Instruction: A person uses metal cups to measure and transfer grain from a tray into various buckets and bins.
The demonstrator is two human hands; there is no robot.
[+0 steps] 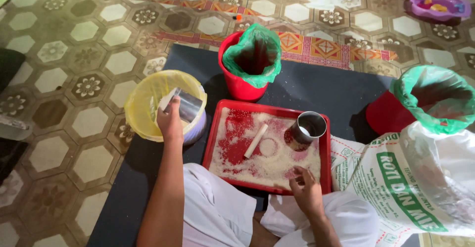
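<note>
Your left hand (170,120) has its fingers clamped on a tilted steel cup (185,106) over the yellow-lined bucket (143,113); tip it off-centre and grain could spill past the rim. Your right hand (306,190), fingers pinched together, rests at the red tray (324,163) edge, where a nudge could scatter rice or topple the second cup (308,129) just beyond them.

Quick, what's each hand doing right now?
Left hand: closed on a metal cup over the yellow-lined bucket.
Right hand: fingers curled, touching rice in the red tray.

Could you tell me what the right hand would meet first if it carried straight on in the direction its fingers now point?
Probably the rice spread in the red tray: the right hand points forward over it. Further along stands the metal cup, though depth is unclear.
</note>
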